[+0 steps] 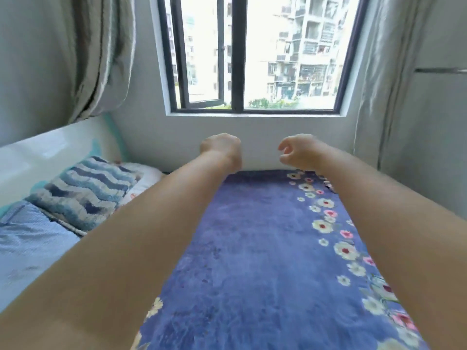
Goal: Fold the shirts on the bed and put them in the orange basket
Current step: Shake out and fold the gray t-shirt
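Both arms extend over the bed [252, 248]. The left hand [222, 150] is curled into a fist and the right hand [298, 151] is loosely curled; both hold nothing. No shirt or orange basket is visible. Shirts are likely light and limp; gripping at the shoulders is advisable.

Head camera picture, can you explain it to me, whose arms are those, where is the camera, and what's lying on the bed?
There is no machine here: the camera sits on a person's head, looking forward and down, so the two bare arms stretching ahead are that person's own. The left hand is curled like a fist and the right hand has loosely curled fingers; neither holds anything. Below them lies a purple plush blanket with a flower border covering the bed. To the left are a blue and white wavy striped fluffy cushion and a light blue textured cloth; I cannot tell whether that is a shirt. Ahead is a dark-framed window. No orange basket shows.
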A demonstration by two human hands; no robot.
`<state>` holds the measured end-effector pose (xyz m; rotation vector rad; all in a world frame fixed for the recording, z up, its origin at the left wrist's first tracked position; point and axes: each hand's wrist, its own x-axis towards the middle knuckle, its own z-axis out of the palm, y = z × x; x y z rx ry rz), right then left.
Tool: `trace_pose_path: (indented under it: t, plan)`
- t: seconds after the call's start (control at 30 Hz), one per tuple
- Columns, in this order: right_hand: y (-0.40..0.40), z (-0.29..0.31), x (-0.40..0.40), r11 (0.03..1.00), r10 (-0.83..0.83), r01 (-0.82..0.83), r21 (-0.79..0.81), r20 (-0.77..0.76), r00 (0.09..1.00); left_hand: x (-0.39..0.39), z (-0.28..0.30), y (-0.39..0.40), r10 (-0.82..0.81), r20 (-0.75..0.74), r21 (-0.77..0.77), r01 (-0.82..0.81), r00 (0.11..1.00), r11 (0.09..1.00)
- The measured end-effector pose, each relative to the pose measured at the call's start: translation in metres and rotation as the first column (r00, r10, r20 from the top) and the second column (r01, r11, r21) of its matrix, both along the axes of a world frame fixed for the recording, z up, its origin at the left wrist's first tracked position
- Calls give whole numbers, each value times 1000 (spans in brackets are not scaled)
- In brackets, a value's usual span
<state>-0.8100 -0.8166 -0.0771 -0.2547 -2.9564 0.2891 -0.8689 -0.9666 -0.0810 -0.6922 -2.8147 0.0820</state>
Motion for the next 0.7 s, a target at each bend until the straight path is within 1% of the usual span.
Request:
trace_pose_path:
  t: [0.07,0.17,0.27,0.37,0.5,0.57,0.6,0.7]
  plan:
    - [28,25,30,999,-31,31,-11,-25,999,19,26,34,-51,-48,0,51,998,999]
    - [76,59,83,993,-120,120,-12,-77,990,52,62,91,-134,-95,3,134,986,991]
    - [115,74,116,983,-184,183,-16,-111,977,70,81,133,-197,-125,0,199,972,980]
    - [156,90,148,962,-273,270,-41,-154,949,90,100,183,-272,-136,-36,270,953,962]
    - [215,105,198,912,-400,409,-2,-210,892,124,120,264,-429,-149,-23,430,891,902]
    - [241,107,218,882,-462,472,8,-190,866,134,125,299,-503,-165,-36,505,848,863]
    - [261,107,236,854,-510,520,11,-176,842,145,125,329,-548,-157,-42,549,821,835]
    - [309,105,266,796,-595,606,11,-170,785,163,121,392,-622,-132,-98,614,772,783]
